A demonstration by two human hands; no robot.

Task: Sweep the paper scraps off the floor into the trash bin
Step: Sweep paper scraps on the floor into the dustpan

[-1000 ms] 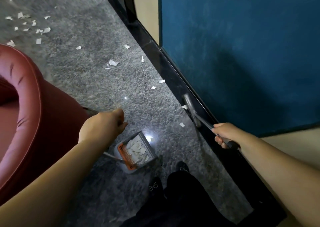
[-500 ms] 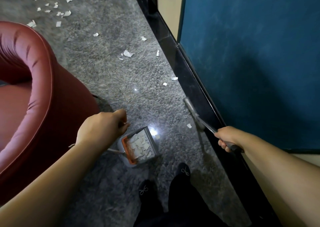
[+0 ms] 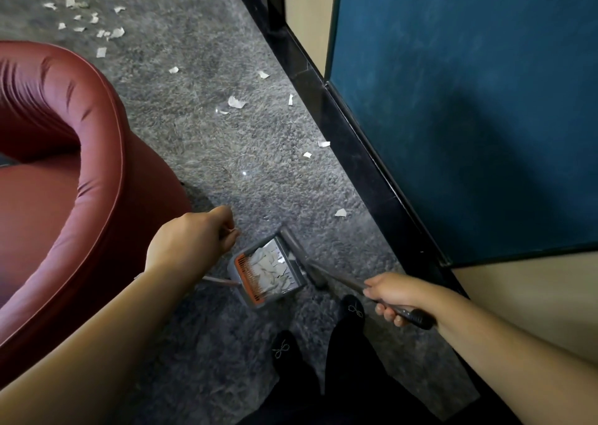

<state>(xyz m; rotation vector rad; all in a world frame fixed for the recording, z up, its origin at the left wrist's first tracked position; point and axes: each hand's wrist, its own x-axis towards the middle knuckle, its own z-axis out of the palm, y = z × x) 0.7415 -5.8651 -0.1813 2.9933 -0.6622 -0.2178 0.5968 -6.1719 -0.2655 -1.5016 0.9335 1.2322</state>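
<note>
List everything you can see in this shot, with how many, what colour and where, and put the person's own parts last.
grey dustpan with orange comb: one, on the floor at centre, holding white scraps.
grey broom head: one, at the dustpan's right edge, on a dark handle.
loose white paper scraps: many, scattered over the floor beyond the dustpan, thickest at top left.
grey speckled floor: one, left and centre.
dark red padded armchair: one, left.
black skirting: one, along the wall.
blue wall panel: one, right.
black shoes: two, bottom centre.
left hand: grips the dustpan's thin handle.
right hand: grips the broom handle.
</note>
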